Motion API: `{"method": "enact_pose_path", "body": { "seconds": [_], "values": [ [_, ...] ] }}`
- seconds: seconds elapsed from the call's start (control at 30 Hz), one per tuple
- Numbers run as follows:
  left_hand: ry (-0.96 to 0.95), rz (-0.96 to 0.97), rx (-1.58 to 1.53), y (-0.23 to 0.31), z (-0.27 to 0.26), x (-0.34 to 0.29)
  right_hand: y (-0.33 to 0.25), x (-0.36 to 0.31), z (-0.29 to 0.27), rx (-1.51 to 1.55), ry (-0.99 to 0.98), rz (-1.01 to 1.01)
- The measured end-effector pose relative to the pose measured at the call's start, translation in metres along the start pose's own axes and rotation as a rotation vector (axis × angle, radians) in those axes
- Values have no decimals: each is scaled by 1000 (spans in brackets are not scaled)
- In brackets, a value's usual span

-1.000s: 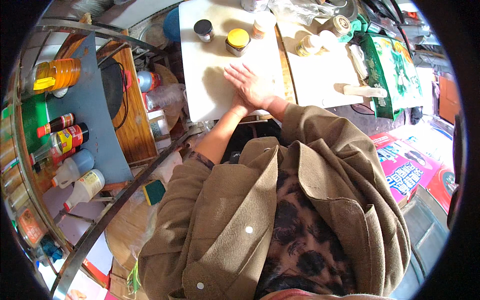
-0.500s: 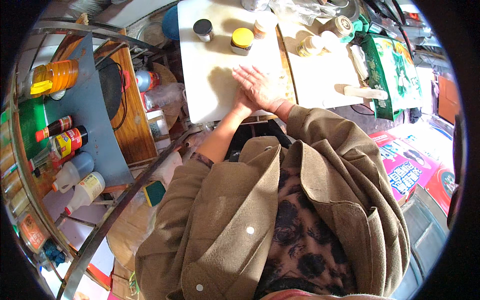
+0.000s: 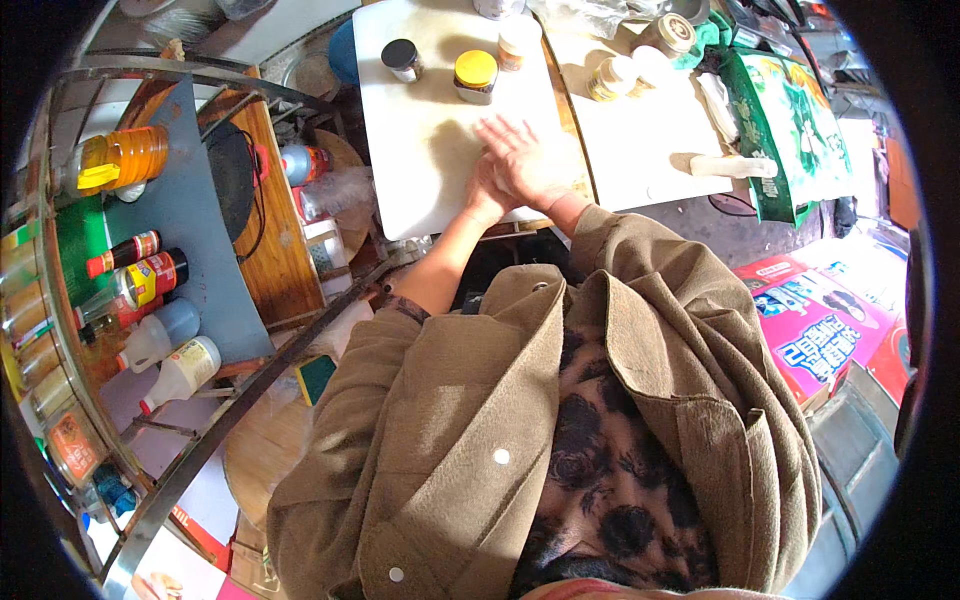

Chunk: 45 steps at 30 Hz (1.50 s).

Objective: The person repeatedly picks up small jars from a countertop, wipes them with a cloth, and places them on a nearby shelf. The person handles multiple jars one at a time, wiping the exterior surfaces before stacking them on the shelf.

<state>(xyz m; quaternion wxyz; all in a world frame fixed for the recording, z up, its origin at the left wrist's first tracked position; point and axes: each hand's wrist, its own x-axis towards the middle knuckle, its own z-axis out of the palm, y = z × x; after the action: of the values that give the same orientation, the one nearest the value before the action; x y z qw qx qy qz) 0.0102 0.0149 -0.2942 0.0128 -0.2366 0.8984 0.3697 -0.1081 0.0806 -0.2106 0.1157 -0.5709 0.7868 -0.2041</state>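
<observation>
Right hand (image 3: 528, 165), flat, overlaps left hand (image 3: 486, 196), grip unclear, near yellow-lidded jar (image 3: 476, 78), contents unclear.

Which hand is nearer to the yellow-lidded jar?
Right. The right hand is just below the yellow-lidded jar in view; the left hand is lower, partly hidden.

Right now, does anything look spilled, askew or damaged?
Nothing stands out. The yellow-lidded jar and black-lidded jar stand upright beyond the touching left hand and right hand. Bottles at left look tilted, though fisheye may cause that; glare hides some of the white board.
</observation>
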Motion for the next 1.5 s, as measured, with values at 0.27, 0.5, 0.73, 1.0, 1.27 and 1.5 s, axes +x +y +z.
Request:
{"method": "enact_pose_path", "body": {
  "seconds": [0.27,0.5,0.73,1.0,1.27,1.5],
  "values": [
    [109,-39,-439,41,-59,-15,72,-57,-2,596,410,523],
    [80,197,149,82,-91,-16,52,-106,10,-183,-3,177],
    [16,43,-89,62,-108,-8,67,-90,3,881,270,717],
    [-18,-5,-185,13,-117,-38,-13,-30,-14,653,303,-40],
    [120,127,-20,26,-108,-62,-17,-31,4,619,297,-23],
    [-37,-30,-222,27,-106,-68,-17,-54,8,650,183,111]
  ]
}}
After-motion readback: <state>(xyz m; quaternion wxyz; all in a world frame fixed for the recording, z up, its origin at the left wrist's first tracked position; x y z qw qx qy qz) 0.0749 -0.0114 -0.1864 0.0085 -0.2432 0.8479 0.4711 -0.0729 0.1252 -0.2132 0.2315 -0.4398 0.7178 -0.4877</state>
